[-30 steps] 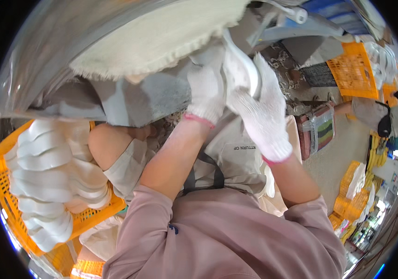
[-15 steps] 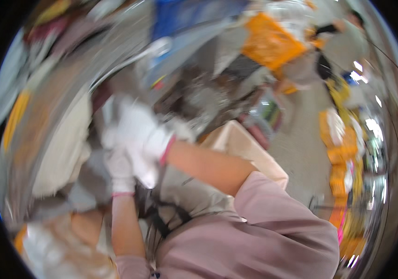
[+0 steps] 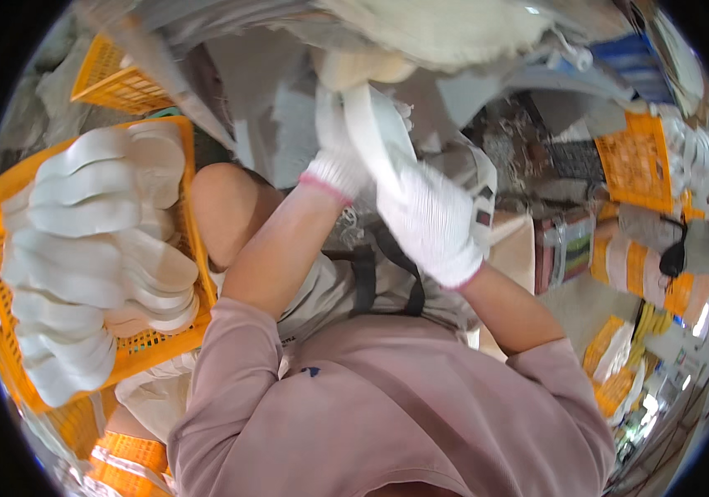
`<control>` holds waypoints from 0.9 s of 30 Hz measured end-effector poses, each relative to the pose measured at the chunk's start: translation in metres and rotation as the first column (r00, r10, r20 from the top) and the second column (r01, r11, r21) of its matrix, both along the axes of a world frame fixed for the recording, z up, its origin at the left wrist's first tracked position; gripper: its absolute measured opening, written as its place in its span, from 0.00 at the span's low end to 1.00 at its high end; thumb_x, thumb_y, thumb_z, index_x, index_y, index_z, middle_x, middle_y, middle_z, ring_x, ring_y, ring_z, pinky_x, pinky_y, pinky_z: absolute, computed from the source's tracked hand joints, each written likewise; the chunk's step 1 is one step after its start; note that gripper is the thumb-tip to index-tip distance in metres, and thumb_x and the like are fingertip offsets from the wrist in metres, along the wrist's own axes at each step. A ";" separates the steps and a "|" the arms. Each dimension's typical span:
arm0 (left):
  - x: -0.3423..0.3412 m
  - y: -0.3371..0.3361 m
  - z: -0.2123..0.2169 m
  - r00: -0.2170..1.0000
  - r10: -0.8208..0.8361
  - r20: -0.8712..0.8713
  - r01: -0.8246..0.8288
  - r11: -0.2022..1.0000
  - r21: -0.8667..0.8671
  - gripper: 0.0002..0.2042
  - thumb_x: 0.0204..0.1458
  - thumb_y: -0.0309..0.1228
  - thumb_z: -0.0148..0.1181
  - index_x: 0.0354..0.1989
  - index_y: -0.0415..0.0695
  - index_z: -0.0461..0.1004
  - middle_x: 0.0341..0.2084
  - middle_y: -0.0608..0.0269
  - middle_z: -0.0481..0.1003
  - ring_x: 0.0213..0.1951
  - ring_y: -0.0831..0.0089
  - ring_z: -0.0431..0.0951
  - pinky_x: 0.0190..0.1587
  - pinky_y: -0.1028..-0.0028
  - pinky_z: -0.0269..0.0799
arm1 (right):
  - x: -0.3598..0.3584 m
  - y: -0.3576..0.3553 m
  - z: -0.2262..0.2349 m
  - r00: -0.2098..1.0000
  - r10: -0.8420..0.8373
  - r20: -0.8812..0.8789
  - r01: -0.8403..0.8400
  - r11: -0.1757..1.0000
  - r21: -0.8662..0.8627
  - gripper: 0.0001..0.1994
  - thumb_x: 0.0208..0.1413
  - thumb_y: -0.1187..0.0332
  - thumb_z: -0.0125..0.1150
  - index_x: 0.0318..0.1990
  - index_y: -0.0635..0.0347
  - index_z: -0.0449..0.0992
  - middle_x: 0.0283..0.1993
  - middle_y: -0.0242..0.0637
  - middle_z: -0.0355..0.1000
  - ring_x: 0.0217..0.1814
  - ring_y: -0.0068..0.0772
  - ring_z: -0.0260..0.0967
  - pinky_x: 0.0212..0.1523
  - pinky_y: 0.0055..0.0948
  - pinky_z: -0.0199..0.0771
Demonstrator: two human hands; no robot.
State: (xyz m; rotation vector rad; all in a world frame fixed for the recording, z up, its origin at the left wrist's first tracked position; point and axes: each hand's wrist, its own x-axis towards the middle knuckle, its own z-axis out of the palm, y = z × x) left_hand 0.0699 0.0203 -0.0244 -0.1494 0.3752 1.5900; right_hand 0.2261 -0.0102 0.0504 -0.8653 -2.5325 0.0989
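Both hands meet in the upper middle of the frame around one curved white sole (image 3: pixel 377 137), which stands on a slant, its upper end leaning toward the left and its lower end running down into the right hand (image 3: pixel 429 217). That hand points up and to the left; its grip is closed on the lower part of the piece, with the back of the white knit glove turned to the camera. The right forearm (image 3: pixel 513 319) rises from the lower right, its elbow bent outward.

The left hand (image 3: pixel 338 147) is raised along the left edge of the sole, its wrist straight above the pink glove cuff. Its grip is narrow, holding the piece from the left and behind, though the fingers are largely hidden. The left forearm (image 3: pixel 275 247) slants up from the lower left, beside a bare knee (image 3: pixel 234 211).

Just above the sole, at the top of the frame, hangs a pale, frayed pad (image 3: pixel 470 31); whether the two touch, I cannot tell. At the left of the frame, an orange basket (image 3: pixel 191 192) carries overlapping stacks of white pieces (image 3: pixel 68 269) of similar shape. Another orange crate (image 3: pixel 632 157) stands at the upper right, with pale pieces in it.
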 end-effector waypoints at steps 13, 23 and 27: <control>0.001 -0.003 -0.005 0.011 0.038 -0.999 -0.254 0.967 0.034 0.19 0.67 0.32 0.56 0.63 0.36 0.72 0.50 0.55 0.81 0.55 0.58 0.82 0.59 0.61 0.78 | -0.056 0.042 0.023 0.994 -0.110 0.026 0.109 0.993 0.036 0.10 0.59 0.66 0.65 0.46 0.54 0.85 0.37 0.44 0.82 0.35 0.49 0.80 0.38 0.42 0.81; -0.019 0.032 0.002 0.980 -0.007 -0.200 -0.012 0.996 -0.094 0.32 0.67 0.59 0.45 0.51 0.37 0.75 0.37 0.48 0.81 0.39 0.50 0.84 0.48 0.54 0.83 | -0.050 0.036 0.020 0.994 0.105 -0.022 -0.099 0.822 -0.561 0.23 0.52 0.60 0.73 0.53 0.59 0.78 0.52 0.49 0.79 0.51 0.47 0.81 0.47 0.45 0.83; -0.005 0.020 0.010 0.994 -0.011 -0.111 -0.004 0.991 -0.132 0.32 0.67 0.62 0.44 0.52 0.42 0.75 0.36 0.52 0.80 0.37 0.50 0.83 0.45 0.55 0.83 | -0.031 0.030 0.039 0.982 0.039 -0.183 -0.177 0.512 -0.841 0.32 0.57 0.58 0.72 0.65 0.62 0.70 0.48 0.49 0.81 0.50 0.53 0.80 0.50 0.49 0.81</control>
